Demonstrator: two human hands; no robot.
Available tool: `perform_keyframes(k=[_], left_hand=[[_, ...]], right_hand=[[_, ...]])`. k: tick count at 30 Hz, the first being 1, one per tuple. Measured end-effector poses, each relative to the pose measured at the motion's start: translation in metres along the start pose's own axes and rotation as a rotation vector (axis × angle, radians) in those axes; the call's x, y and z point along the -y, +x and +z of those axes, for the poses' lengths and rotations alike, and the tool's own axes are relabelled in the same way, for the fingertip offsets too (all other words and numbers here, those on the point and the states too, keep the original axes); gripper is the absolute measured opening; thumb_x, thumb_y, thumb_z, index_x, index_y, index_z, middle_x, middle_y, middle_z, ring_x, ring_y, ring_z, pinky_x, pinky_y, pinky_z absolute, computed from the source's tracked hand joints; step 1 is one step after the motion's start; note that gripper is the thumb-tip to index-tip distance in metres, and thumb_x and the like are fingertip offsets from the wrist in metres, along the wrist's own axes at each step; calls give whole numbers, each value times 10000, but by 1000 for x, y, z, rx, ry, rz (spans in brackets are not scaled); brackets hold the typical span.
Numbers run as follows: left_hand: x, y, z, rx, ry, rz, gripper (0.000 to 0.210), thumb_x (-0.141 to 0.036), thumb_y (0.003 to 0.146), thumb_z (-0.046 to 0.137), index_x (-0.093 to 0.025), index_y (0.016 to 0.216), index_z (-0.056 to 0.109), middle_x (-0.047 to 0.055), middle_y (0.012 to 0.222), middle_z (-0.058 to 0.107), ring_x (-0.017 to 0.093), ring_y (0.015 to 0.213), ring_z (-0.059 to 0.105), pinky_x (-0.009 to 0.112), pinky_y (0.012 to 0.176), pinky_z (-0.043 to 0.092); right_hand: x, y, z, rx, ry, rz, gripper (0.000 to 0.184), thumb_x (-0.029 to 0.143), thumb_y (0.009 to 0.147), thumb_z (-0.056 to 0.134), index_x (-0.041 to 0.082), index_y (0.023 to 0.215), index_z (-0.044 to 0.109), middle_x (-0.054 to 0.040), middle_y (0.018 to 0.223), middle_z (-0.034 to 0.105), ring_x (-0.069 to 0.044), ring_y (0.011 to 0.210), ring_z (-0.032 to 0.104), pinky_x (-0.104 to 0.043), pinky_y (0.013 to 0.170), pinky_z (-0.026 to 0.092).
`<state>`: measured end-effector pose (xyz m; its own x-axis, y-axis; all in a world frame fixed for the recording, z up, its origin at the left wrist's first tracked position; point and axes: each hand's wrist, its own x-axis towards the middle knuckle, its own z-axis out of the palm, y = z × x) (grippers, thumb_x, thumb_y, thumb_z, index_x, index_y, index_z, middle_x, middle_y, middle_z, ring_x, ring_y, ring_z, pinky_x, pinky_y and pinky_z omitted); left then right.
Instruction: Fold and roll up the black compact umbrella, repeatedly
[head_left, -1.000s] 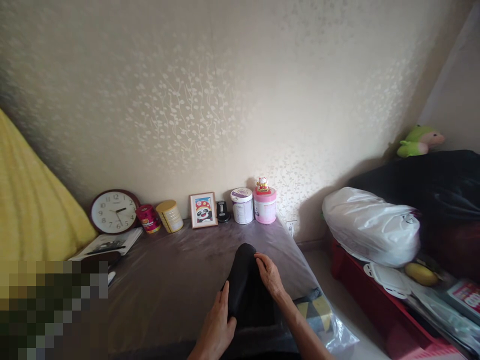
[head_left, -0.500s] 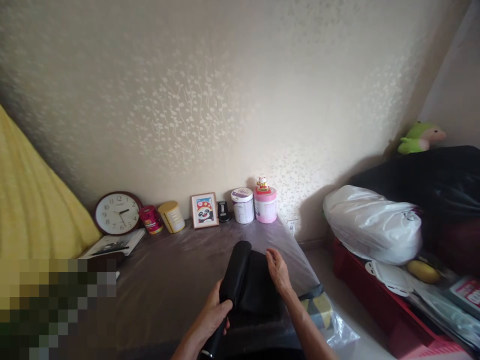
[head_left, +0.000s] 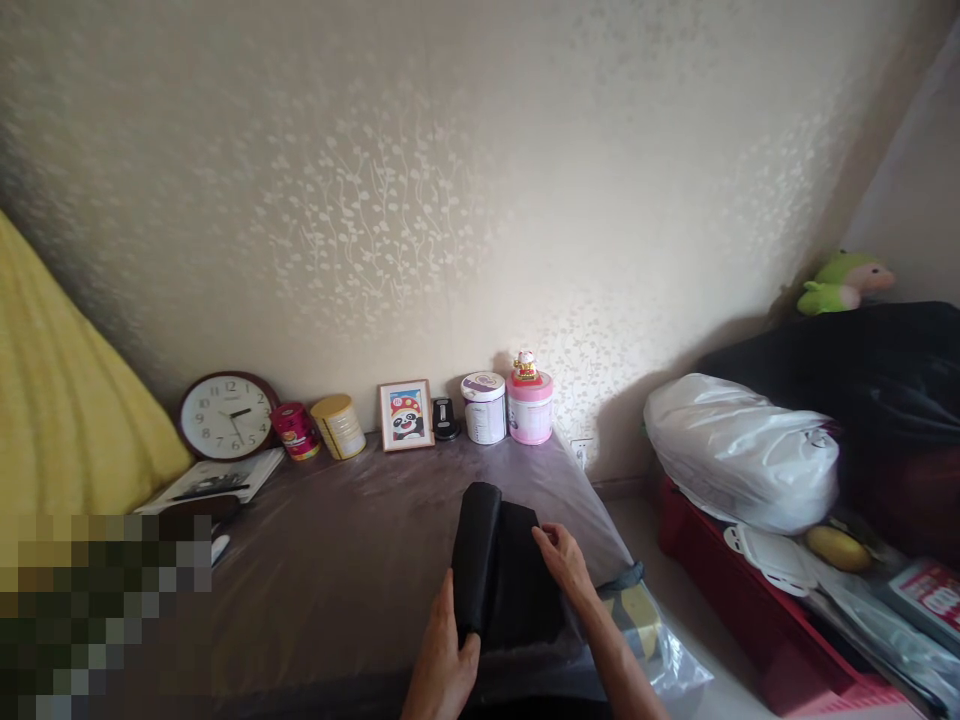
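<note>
In the lower middle is what looks like a black folding umbrella [head_left: 478,545], partly rolled. Its thick roll stands on the left, tilted slightly, and a flat black flap [head_left: 521,580] spreads out to the right. My left hand [head_left: 448,645] is closed round the lower part of the roll, thumb in front. The lower end is hidden behind that hand. At the flap's right edge, my right hand [head_left: 564,560] pinches the material between thumb and fingers. Both hands are over the near edge of the brown-covered table [head_left: 337,560].
Along the wall stand a clock [head_left: 227,415], red can [head_left: 295,432], yellow can [head_left: 339,427], framed panda picture [head_left: 406,415], white tub [head_left: 484,410] and pink tub [head_left: 530,415] with a figurine. Magazines [head_left: 225,478] lie left. A red bin [head_left: 720,590] and white bag [head_left: 739,450] stand right.
My left hand has moved down and right, now more upright along the roll. The roll stands steeper, and its lower end no longer shows. My right hand has dropped slightly along the flap's edge.
</note>
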<state>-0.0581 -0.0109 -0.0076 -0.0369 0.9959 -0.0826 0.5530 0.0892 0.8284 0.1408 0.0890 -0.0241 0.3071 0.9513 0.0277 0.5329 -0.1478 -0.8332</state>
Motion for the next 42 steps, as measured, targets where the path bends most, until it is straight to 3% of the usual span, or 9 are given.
perform_keyframes(k=[3, 10, 15, 25, 30, 33, 38, 42], left_hand=[[5, 0, 4, 8, 63, 58, 720, -100, 753, 387, -71, 1396, 62, 175, 1447, 249, 222, 1333, 281, 339, 1078, 278], [10, -1, 11, -11, 75, 88, 736, -108, 751, 388, -76, 1402, 45, 167, 1458, 238, 224, 1293, 362, 313, 1032, 350], [5, -1, 11, 16, 151, 62, 745, -93, 726, 376, -29, 1392, 50, 197, 1456, 230, 236, 1294, 359, 325, 1046, 327], [17, 5, 9, 71, 263, 83, 773, -157, 695, 412, -2, 1384, 98, 207, 1454, 245, 236, 1310, 333, 308, 1064, 287], [18, 5, 4, 82, 317, 57, 667, -190, 711, 398, 39, 1322, 256, 249, 1396, 329, 270, 1298, 348, 333, 1055, 300], [21, 4, 0, 80, 303, 68, 660, -227, 737, 384, -10, 1342, 237, 228, 1408, 321, 272, 1298, 349, 353, 1042, 321], [31, -2, -4, 14, 316, 103, 682, -313, 778, 391, -26, 1362, 187, 215, 1416, 320, 279, 1314, 318, 394, 1060, 303], [26, -5, -9, -197, 414, 164, 725, -284, 751, 462, -112, 1386, 158, 173, 1469, 227, 299, 1329, 281, 451, 1050, 303]], right_hand=[[2, -4, 6, 0, -21, -75, 306, 383, 781, 493, 155, 930, 633, -103, 884, 694, -236, 863, 639, -294, 739, 456], [36, -8, 17, 47, 80, -225, 254, 357, 788, 453, 180, 822, 632, -54, 741, 673, -201, 716, 618, -278, 643, 437], [68, -10, 35, 63, 164, -244, 277, 328, 769, 490, 148, 930, 626, -48, 719, 665, -188, 675, 609, -260, 607, 435], [94, -14, 59, 219, -106, -272, 245, 229, 804, 506, 139, 1020, 582, -62, 735, 698, -200, 784, 656, -236, 636, 415], [99, -20, 58, 429, -20, -328, 194, 244, 855, 390, 178, 899, 566, 17, 646, 684, -95, 454, 586, -193, 532, 397], [100, -25, 59, 451, -13, -371, 192, 213, 851, 370, 194, 795, 553, 38, 640, 682, -66, 409, 547, -172, 512, 380], [103, -32, 62, 377, -118, -416, 193, 202, 862, 381, 198, 785, 558, 23, 638, 685, -84, 462, 574, -179, 529, 376], [104, -34, 63, 328, -178, -435, 184, 202, 873, 396, 203, 813, 570, 15, 652, 691, -107, 539, 612, -188, 565, 384]])
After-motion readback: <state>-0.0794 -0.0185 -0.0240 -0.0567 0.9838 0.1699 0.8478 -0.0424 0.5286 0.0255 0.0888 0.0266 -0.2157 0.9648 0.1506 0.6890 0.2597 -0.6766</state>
